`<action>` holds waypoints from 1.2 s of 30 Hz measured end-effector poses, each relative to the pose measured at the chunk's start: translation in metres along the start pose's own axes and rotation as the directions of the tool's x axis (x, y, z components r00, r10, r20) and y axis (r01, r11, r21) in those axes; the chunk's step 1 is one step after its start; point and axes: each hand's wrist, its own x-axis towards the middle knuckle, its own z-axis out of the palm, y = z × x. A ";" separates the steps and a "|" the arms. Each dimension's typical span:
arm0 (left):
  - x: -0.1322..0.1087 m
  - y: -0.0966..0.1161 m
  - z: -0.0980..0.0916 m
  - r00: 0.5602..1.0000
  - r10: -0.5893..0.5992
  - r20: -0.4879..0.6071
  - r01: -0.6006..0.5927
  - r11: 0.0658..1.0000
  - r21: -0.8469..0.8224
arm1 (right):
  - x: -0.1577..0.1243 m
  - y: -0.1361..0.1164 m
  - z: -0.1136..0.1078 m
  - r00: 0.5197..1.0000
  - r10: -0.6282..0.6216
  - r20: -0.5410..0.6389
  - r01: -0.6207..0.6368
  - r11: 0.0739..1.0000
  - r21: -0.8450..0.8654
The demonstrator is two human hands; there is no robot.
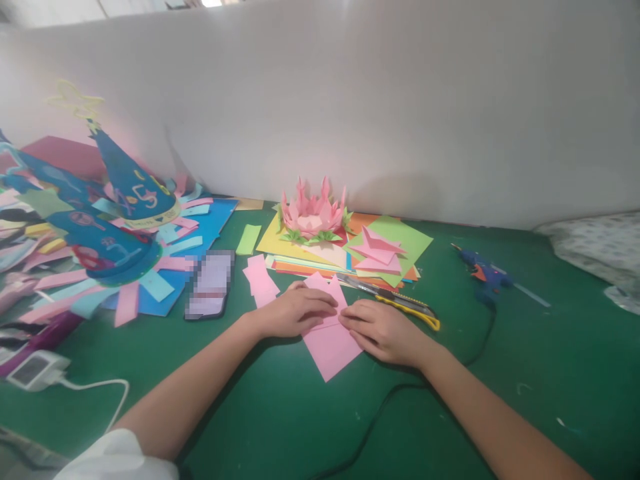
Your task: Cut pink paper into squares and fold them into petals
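A pink sheet of paper (331,357) lies partly folded on the green table, one corner pointing toward me. My left hand (295,311) presses and holds the upper left part of it, fingers bent and close together. From the other side, my right hand (380,327) grips the right edge near the crease. Both sets of fingertips almost meet over the fold and cover part of it. Beside my left hand lie several small pink paper pieces (260,279). A yellow-handled utility knife (400,298) rests just beyond my right hand.
A pink paper lotus (313,217) stands on stacked coloured paper (270,240). Folded pink pieces (377,250) lie on a green sheet (415,241). A phone (210,285) and decorated blue cone hats (133,183) are left. A blue glue gun (485,270) with a black cord (375,420) is right.
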 end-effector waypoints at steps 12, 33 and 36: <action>-0.002 -0.003 -0.002 0.998 0.041 0.042 -0.041 0.999 0.004 | 0.005 -0.004 0.002 0.999 -0.039 0.017 0.039 0.998 -0.039; -0.002 -0.010 0.002 1.000 0.018 0.020 -0.017 0.999 -0.045 | 0.032 -0.031 0.018 0.991 -0.074 0.111 0.073 0.997 0.019; -0.002 -0.010 0.002 1.000 0.015 0.021 -0.014 0.999 -0.049 | 0.032 -0.031 0.020 0.993 -0.053 0.109 0.050 0.998 0.031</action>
